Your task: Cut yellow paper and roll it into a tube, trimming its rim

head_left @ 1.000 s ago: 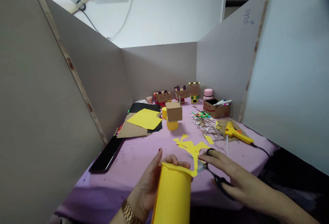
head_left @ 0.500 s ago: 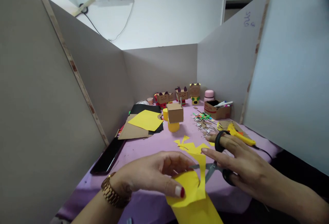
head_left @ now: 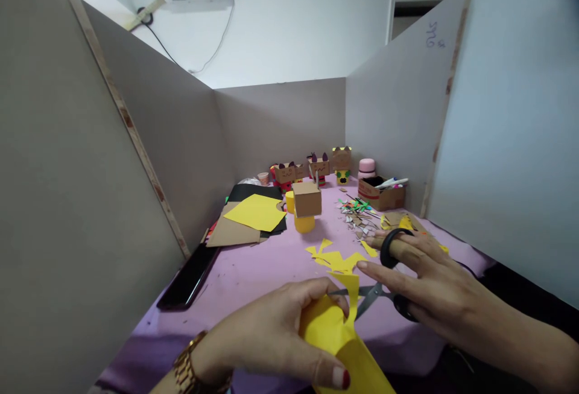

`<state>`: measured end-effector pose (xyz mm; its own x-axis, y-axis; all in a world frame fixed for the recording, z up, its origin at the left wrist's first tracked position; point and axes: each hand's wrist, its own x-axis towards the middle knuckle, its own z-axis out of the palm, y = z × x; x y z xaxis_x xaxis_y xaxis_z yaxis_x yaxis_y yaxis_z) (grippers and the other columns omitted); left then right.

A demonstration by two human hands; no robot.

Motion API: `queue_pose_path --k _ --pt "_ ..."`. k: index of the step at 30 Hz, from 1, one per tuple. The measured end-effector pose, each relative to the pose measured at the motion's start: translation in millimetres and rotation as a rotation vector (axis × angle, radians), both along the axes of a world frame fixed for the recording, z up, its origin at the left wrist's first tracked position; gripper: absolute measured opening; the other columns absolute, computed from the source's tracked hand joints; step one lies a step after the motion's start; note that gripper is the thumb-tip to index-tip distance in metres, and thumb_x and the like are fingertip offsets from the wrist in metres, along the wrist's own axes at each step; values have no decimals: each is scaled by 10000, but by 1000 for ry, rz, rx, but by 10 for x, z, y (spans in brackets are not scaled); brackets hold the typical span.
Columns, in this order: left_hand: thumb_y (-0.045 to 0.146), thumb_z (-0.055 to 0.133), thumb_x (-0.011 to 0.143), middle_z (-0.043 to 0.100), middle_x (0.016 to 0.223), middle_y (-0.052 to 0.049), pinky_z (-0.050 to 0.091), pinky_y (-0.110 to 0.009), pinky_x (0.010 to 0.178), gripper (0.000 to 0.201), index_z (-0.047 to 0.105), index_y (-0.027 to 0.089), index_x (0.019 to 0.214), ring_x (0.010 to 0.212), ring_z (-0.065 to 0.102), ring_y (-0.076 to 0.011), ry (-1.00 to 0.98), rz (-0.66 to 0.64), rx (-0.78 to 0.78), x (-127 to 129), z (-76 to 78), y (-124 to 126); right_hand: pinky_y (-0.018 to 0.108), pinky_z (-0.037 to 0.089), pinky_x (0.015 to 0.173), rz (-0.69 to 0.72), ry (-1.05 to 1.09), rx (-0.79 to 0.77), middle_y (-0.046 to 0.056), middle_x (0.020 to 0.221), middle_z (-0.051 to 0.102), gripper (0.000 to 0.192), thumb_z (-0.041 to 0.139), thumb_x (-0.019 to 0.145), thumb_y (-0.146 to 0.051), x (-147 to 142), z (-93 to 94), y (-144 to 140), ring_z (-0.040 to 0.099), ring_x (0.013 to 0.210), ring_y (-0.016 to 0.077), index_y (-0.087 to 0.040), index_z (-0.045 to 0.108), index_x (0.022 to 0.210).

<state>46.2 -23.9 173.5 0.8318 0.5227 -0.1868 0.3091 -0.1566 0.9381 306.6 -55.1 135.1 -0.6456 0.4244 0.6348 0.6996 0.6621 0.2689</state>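
Note:
My left hand (head_left: 280,333) grips a sheet of yellow paper (head_left: 357,358) near the table's front edge, thumb on top and fingers behind. A narrow strip of the paper stands up along the cut, partly separated. Through the black handles of the scissors (head_left: 373,297) go the fingers of my right hand (head_left: 429,279). The blades are spread, with the paper strip between them. Just beyond the blades lie yellow paper scraps (head_left: 335,259) on the purple tablecloth (head_left: 253,273).
A cardboard-headed figure (head_left: 306,201) stands mid-table, with several finished ones behind. At left lie a phone (head_left: 190,279), a yellow sheet (head_left: 256,212) and cardboard (head_left: 235,231). To the right are small clippings (head_left: 359,219), a box of pens (head_left: 382,193) and a pink bottle (head_left: 367,168).
My left hand has shifted its hold, its thumb moving right and down over the paper. The paper has turned slightly, and the strip has narrowed between the scissor blades.

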Motion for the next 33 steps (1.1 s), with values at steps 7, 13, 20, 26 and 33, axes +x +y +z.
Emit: queue_pose_path --k 7,13,20,26,33 --pt "472 777 606 633 950 -34 449 -280 668 591 577 191 1085 830 585 -206 177 89 142 -58 4 13 545 415 897 -91 52 19 151 1276 415 642 410 796 77 196 17 -31 400 1182 332 -246 423 1351" --pt "469 728 696 647 995 -33 456 -294 717 438 596 218 1030 881 590 -221 83 290 420 -33 -46 -63 398 588 741 -166 431 -262 102 1103 670 470 595 842 -210 144 -203 -143 658 986 303 -305 498 1292" --pt "389 700 757 580 1172 -66 427 -409 919 370 538 257 1063 1085 546 -267 -8 591 812 78 -386 -93 256 582 668 2 909 -757 -3 808 745 353 724 740 -342 -428 -697 -336 715 716 210 -287 672 1085" --pt "290 646 800 527 1256 -120 440 -460 965 350 486 255 1109 1179 516 -282 -74 660 1054 210 -686 -108 252 556 721 103 1319 -807 1 863 695 347 715 769 -293 -650 -648 -114 670 782 170 -282 623 1104" --pt "162 606 759 508 1274 -116 441 -450 981 423 489 264 1152 1221 483 -278 -140 682 1036 357 -917 -172 303 524 710 138 1391 -819 -3 786 675 288 737 670 -226 -808 -434 -16 626 724 170 -235 675 951"
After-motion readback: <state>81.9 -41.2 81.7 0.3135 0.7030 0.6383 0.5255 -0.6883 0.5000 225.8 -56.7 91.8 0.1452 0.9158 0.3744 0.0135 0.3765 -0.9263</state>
